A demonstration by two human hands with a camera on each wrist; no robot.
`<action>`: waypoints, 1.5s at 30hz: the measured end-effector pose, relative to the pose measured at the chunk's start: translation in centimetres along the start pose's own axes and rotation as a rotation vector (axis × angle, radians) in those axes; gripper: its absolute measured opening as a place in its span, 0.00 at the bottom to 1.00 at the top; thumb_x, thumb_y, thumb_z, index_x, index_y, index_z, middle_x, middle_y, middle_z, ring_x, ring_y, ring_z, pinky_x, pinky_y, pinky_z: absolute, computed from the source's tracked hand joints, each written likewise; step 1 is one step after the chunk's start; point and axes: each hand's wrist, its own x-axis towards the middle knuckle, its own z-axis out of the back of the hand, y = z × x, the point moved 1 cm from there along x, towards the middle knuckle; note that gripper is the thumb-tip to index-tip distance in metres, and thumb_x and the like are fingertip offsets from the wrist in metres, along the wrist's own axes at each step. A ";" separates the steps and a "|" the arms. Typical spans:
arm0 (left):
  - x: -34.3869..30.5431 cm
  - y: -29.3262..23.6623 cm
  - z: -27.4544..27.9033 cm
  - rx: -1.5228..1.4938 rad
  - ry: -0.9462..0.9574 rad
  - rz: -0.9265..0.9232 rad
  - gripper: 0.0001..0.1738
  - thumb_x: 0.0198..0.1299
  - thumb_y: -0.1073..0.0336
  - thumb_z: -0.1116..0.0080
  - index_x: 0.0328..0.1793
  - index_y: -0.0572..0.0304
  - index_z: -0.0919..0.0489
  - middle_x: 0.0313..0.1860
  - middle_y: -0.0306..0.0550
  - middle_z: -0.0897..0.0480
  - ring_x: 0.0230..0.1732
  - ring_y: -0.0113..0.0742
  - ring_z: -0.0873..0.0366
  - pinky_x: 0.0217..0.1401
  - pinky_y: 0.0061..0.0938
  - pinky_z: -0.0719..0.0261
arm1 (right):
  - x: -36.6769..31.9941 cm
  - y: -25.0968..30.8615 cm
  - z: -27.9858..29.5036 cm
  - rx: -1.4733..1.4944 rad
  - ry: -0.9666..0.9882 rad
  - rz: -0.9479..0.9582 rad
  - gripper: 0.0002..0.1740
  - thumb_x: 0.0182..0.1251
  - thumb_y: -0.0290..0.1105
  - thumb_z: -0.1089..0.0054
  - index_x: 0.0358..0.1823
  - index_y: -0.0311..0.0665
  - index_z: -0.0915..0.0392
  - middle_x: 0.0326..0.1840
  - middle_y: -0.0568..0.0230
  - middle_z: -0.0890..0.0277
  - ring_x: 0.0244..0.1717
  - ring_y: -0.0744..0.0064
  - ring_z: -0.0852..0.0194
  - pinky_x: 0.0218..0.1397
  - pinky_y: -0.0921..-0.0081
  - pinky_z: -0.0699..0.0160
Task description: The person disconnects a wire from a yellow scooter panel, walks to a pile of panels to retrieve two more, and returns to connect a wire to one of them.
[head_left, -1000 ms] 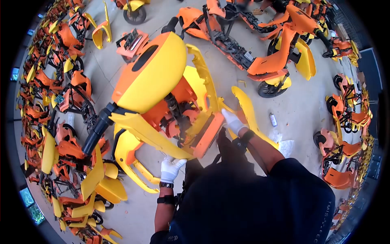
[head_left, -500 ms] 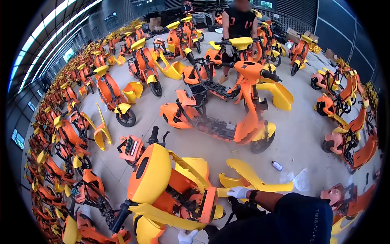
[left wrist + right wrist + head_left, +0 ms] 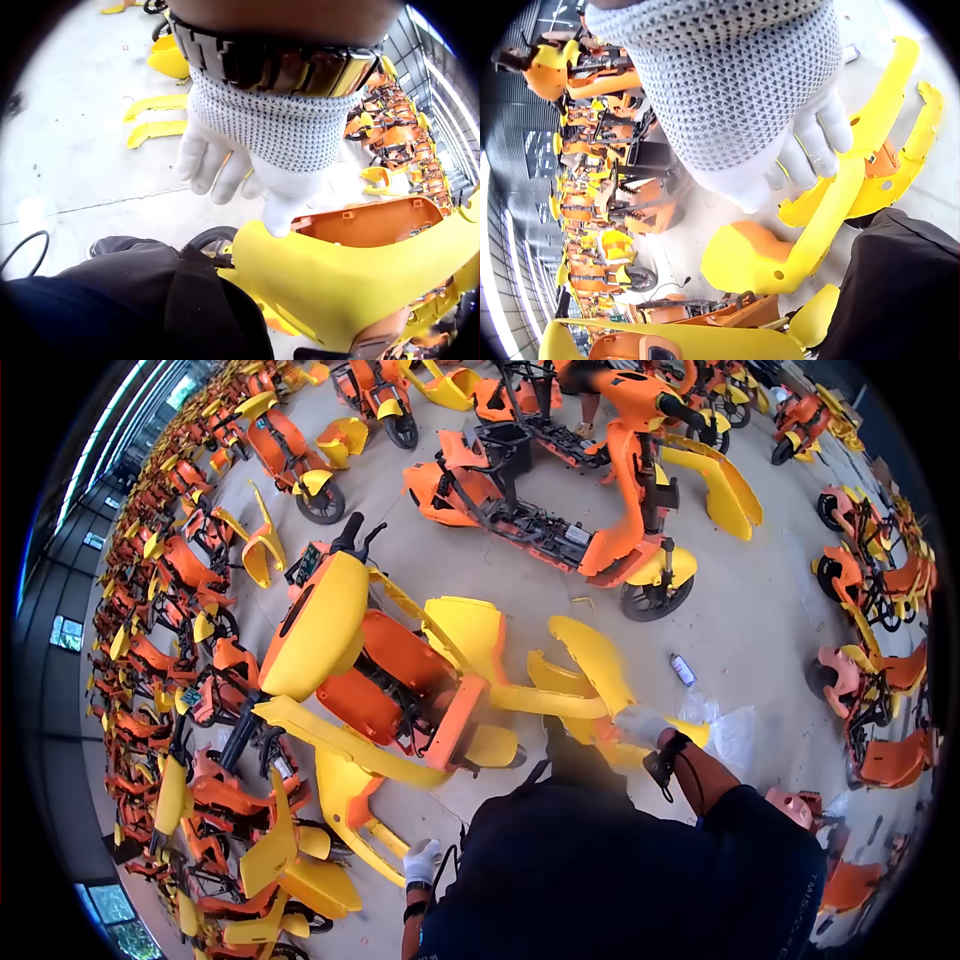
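Observation:
A partly assembled orange and yellow scooter (image 3: 425,650) stands right in front of me. Its long yellow side panel (image 3: 350,745) reaches back toward my body. My left hand (image 3: 422,860), in a white glove, is behind that panel's end, its fingers loosely extended and holding nothing. In the left wrist view the thumb overlaps the panel's edge. To the right, my gloved right hand (image 3: 642,725) is over loose yellow body panels (image 3: 590,660) on the floor. The right wrist view shows relaxed fingers (image 3: 836,127) overlapping a curved yellow panel (image 3: 847,187).
Another yellow panel (image 3: 345,800) lies left of my legs. Beyond the scooter stands a stripped orange scooter (image 3: 540,525). A small bottle (image 3: 682,670) and clear plastic (image 3: 735,735) lie on the floor at right. Dense rows of scooters (image 3: 190,650) line the left side.
Both hands have come away from the scooter's panel ends. The left drew back toward my body; the right moved rightward over the loose panels. My head view rose, then dipped again.

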 end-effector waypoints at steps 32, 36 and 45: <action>-8.4 10.2 -13.2 0.885 0.457 -0.252 0.17 0.55 0.60 0.34 0.43 0.70 0.14 0.31 0.45 0.15 0.28 0.29 0.20 0.30 0.25 0.22 | -45.9 -22.4 -13.4 0.637 -0.514 -0.270 0.24 0.63 0.44 0.45 0.50 0.32 0.19 0.37 0.61 0.17 0.36 0.73 0.18 0.38 0.76 0.20; -11.7 10.1 -19.8 0.795 0.489 -0.216 0.24 0.55 0.55 0.32 0.51 0.68 0.17 0.33 0.44 0.16 0.29 0.31 0.20 0.31 0.26 0.22 | -48.8 -30.2 -15.2 0.832 -0.537 -0.391 0.22 0.63 0.43 0.45 0.49 0.33 0.18 0.35 0.62 0.17 0.33 0.76 0.19 0.34 0.77 0.22; -27.8 5.6 -39.0 1.240 0.803 -0.608 0.32 0.56 0.46 0.36 0.60 0.63 0.19 0.53 0.60 0.16 0.55 0.50 0.18 0.60 0.34 0.23 | -63.4 -45.2 -22.5 1.363 -0.570 -0.787 0.14 0.67 0.36 0.46 0.50 0.37 0.25 0.30 0.63 0.23 0.21 0.74 0.28 0.21 0.75 0.32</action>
